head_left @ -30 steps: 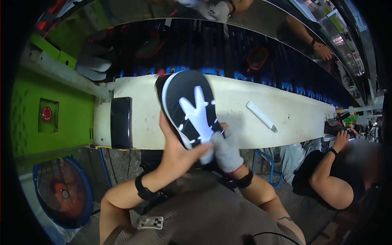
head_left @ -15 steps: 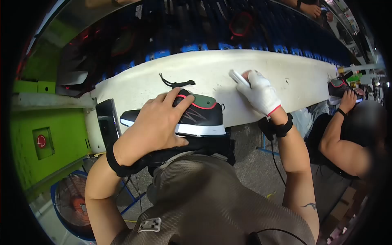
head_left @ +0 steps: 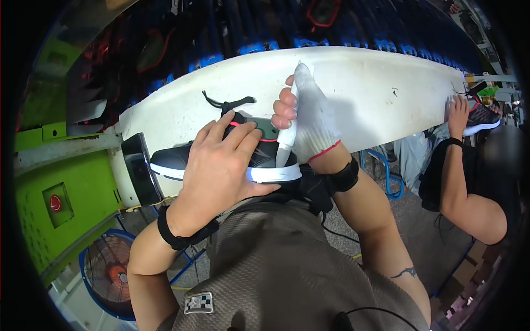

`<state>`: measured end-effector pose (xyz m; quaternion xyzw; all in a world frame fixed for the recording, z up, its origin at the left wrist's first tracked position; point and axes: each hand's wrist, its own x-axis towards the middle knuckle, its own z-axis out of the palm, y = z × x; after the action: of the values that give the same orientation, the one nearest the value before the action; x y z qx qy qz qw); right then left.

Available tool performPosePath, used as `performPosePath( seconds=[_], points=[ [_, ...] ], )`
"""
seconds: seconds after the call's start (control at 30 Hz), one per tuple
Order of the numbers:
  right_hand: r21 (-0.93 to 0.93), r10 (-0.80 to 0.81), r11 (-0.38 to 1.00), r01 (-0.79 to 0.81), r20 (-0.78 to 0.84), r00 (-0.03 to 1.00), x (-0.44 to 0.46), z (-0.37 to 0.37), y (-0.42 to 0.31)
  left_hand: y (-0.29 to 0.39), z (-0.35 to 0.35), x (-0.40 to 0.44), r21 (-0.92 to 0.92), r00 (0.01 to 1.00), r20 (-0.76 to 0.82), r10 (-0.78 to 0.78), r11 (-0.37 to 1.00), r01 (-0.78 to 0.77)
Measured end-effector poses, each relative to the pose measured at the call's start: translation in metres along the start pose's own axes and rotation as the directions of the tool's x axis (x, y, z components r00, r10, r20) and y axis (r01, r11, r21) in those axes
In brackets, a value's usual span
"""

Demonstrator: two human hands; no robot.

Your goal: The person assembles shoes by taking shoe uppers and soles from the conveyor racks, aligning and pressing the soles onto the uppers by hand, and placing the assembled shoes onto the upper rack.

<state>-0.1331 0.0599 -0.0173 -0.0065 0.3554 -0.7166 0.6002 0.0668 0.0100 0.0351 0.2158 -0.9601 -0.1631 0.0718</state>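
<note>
A black shoe (head_left: pixel 264 158) with a white sole, green patch and red trim lies on its side at the table's near edge, toe to the left. My left hand (head_left: pixel 218 163), bare, presses over its upper with fingers across the top and thumb along the sole. In a white knit glove with bare fingertips, my right hand (head_left: pixel 309 116) is closed round a white-handled tool (head_left: pixel 287 135) with a flat grey pointed tip. That tip points down at the heel end, just above the white sole. Whether it touches is hard to tell. Black laces (head_left: pixel 234 103) lie behind the shoe.
A phone-like dark slab (head_left: pixel 141 165) stands at the table's left end, beside a green panel with a red button (head_left: pixel 55 203). Blue rollers (head_left: pixel 259 47) run behind the white table (head_left: pixel 381 99). A fan (head_left: pixel 110 274) is at lower left. At right, another person handles a shoe (head_left: pixel 481 120).
My right hand has come left and down to the shoe's heel, turning the tool tip-down. My left hand stays on the shoe. The view has shifted slightly.
</note>
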Motion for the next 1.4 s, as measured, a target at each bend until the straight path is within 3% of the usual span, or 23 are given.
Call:
performPosePath(
  seconds=[0.07,0.17,0.23,0.27,0.3,0.37,0.47,0.53,0.57,0.63,0.67,0.73,0.8,0.87,0.9,0.97,1.2,1.27,1.33,1.4],
  points=[
    [0.021,0.016,1.0,-0.016,-0.04,0.999,-0.006,-0.001,0.009,0.0,0.001,-0.002,-0.002,1.0,-0.004,0.0,1.0,0.0],
    [0.009,-0.112,0.994,0.113,-0.062,0.992,-0.015,0.005,0.018,-0.003,0.004,0.0,-0.002,1.0,-0.029,0.004,1.0,-0.004],
    [0.172,-0.178,0.961,0.216,-0.21,0.961,-0.016,0.013,0.022,-0.005,0.006,0.002,-0.007,0.999,-0.043,0.007,1.0,-0.008],
    [0.171,-0.174,0.962,0.212,-0.21,0.962,-0.019,0.01,0.028,-0.005,0.007,0.002,-0.02,0.999,-0.043,0.005,1.0,-0.005],
    [0.146,-0.268,0.951,0.271,-0.042,0.963,-0.02,0.003,0.037,-0.006,0.006,0.002,-0.029,0.999,-0.046,0.003,1.0,-0.005],
    [0.138,-0.347,0.934,0.33,0.125,0.93,-0.024,0.001,0.043,-0.006,0.004,0.002,-0.041,1.0,-0.018,-0.005,0.999,0.004],
    [0.118,-0.282,0.956,0.268,0.12,0.952,-0.022,0.004,0.038,-0.008,0.004,0.005,-0.048,1.0,-0.015,-0.01,0.999,0.009],
    [0.426,-0.163,0.904,-0.014,0.377,0.912,-0.019,0.001,0.034,-0.006,0.005,0.002,-0.051,0.999,-0.028,-0.023,0.998,0.021],
    [0.425,-0.162,0.905,-0.02,0.387,0.908,-0.015,0.003,0.033,-0.006,0.005,0.003,-0.051,0.999,-0.043,-0.026,0.998,0.024],
    [0.489,-0.195,0.863,-0.13,0.559,0.806,-0.016,0.004,0.037,-0.003,0.006,-0.002,-0.058,0.998,-0.045,-0.046,0.997,0.044],
    [0.486,-0.186,0.863,-0.141,0.565,0.804,-0.013,0.002,0.037,-0.002,0.006,-0.002,-0.063,0.997,-0.054,-0.048,0.997,0.045],
    [0.464,-0.257,0.877,-0.125,0.674,0.693,-0.005,-0.004,0.037,-0.005,0.004,-0.001,-0.064,0.996,-0.067,-0.054,0.997,0.05],
    [0.471,-0.252,0.875,-0.114,0.644,0.722,-0.006,-0.003,0.037,-0.008,0.004,-0.001,-0.058,0.999,-0.037,-0.022,0.998,0.02],
    [0.498,-0.222,0.861,0.102,0.187,0.957,-0.021,0.004,0.036,-0.01,0.005,0.0,-0.096,0.999,-0.037,-0.032,0.995,0.029],
    [0.495,-0.218,0.863,0.102,0.183,0.959,-0.024,0.002,0.037,-0.011,0.006,0.001,-0.122,0.998,-0.044,-0.041,0.992,0.035],
    [0.441,-0.324,0.862,0.249,0.101,0.941,-0.022,-0.001,0.039,-0.012,0.007,0.003,-0.108,0.997,-0.064,-0.042,0.993,0.035],
    [0.313,-0.309,0.888,0.337,-0.137,0.941,-0.027,0.016,0.02,-0.011,0.008,0.001,-0.119,0.995,-0.083,-0.059,0.992,0.049],
    [0.503,-0.26,0.806,0.314,-0.176,0.949,-0.022,0.01,0.003,-0.01,0.009,0.0,-0.109,0.994,-0.09,-0.065,0.992,0.055],
    [0.388,-0.237,0.878,0.279,-0.153,0.959,-0.022,0.007,0.008,-0.009,0.009,0.0,-0.098,0.994,-0.091,-0.056,0.994,0.047],
    [-0.015,-0.314,0.946,0.323,-0.281,0.907,-0.024,0.032,0.022,-0.007,0.009,-0.001,-0.084,0.994,-0.098,-0.057,0.995,0.049]
  ],
)
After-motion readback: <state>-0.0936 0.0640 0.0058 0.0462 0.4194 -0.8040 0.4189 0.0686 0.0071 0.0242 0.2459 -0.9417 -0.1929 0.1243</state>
